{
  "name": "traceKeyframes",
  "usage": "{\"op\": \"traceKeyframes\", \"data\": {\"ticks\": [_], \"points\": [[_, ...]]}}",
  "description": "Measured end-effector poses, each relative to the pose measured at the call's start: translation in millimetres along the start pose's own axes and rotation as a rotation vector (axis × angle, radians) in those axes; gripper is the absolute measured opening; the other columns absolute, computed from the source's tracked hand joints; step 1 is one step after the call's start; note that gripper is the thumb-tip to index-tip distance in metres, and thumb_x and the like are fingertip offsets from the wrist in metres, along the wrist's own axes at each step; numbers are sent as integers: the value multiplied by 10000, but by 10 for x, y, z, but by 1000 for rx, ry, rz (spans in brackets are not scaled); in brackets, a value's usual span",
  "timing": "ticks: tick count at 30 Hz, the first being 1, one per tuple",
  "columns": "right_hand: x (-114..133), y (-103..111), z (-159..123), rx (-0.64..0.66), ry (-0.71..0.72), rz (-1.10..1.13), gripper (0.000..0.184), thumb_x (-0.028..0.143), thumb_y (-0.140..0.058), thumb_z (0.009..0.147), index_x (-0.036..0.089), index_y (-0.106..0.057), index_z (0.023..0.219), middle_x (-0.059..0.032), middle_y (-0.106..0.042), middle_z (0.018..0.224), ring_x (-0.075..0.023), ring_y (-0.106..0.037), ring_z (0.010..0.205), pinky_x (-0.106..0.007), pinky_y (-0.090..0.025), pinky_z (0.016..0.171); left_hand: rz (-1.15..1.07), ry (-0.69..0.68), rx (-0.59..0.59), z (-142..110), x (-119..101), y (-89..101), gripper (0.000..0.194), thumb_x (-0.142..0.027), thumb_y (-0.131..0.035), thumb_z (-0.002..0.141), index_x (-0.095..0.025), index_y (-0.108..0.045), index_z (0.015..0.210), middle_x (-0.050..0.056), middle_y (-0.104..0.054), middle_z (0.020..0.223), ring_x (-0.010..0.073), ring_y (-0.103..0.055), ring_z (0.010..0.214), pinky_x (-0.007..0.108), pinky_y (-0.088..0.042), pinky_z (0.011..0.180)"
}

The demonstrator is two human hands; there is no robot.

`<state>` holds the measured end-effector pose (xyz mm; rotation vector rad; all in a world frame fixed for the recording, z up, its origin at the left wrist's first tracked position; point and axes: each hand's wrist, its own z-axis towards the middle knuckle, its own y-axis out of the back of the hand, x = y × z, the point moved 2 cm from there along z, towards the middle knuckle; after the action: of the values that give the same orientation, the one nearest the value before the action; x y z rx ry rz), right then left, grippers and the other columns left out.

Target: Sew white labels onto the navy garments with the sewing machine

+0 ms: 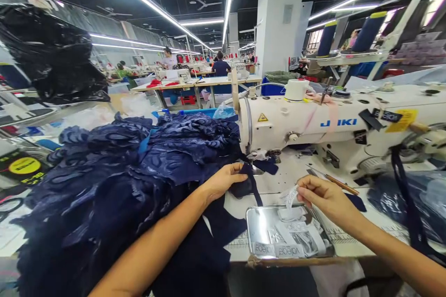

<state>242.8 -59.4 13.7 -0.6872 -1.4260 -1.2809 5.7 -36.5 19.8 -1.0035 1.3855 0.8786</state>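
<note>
My left hand (225, 182) pinches the edge of a navy fabric piece (245, 185) just in front of the sewing machine's needle area. A narrow navy strip hangs down from that piece. Between the thumb and fingers of my right hand (320, 197) is a white printed label (291, 196), held above a shallow metal tray (254, 222). Several more white labels (296, 239) lie loose in the tray. The white sewing machine (278, 123) stands directly beyond both hands, with navy fabric under its head.
A large heap of navy garment pieces (114, 167) covers the left side. Tweezers and a wooden-handled tool (343, 185) lie on the machine bed at right, near a plastic-wrapped navy bundle (404, 199). A black plastic bag (49, 51) hangs upper left. Other people sit farther back.
</note>
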Motion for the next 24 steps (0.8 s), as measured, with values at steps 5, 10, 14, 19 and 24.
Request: {"op": "traceKeyframes", "data": {"ticks": [5,10,14,19,24], "points": [[34,-63,56,79,119,-71,282,470,-562,705,199,-610,647,-71,-584,827,-192,-554,767,-317,-468,698,575,-387,-87,-98,-95,-130,31,-196,-555,678,-169,-569,681,0,-579,675,133,-530,668,278,-360,695],[143,-403,98,274,183,-120,243,440,-571,719,222,-656,653,-84,-557,1077,-257,-486,1043,-404,-374,912,1155,-631,-149,-189,-115,-299,172,-107,-481,704,-184,-614,783,22,-594,706,147,-531,718,317,-295,762],[204,-665,178,307,171,-172,259,448,-525,736,225,-628,657,-43,-603,751,-206,-560,746,-352,-455,755,995,-512,-281,-186,-86,-236,36,-165,-539,706,-178,-569,722,-2,-577,699,128,-500,682,295,-305,729],[178,-754,285,283,109,-130,310,495,-529,698,205,-607,625,-29,-603,652,-179,-539,629,-295,-453,642,457,-297,-387,-127,16,-46,278,-339,-688,581,-173,-466,562,-43,-470,560,105,-413,567,254,-318,569],[66,-733,322,263,12,-31,306,484,-570,671,183,-613,641,-19,-587,611,-147,-514,559,-264,-426,547,-47,-103,-190,-92,62,9,400,-417,-771,396,-140,-542,573,-45,-494,541,79,-431,508,236,-335,531]]}}
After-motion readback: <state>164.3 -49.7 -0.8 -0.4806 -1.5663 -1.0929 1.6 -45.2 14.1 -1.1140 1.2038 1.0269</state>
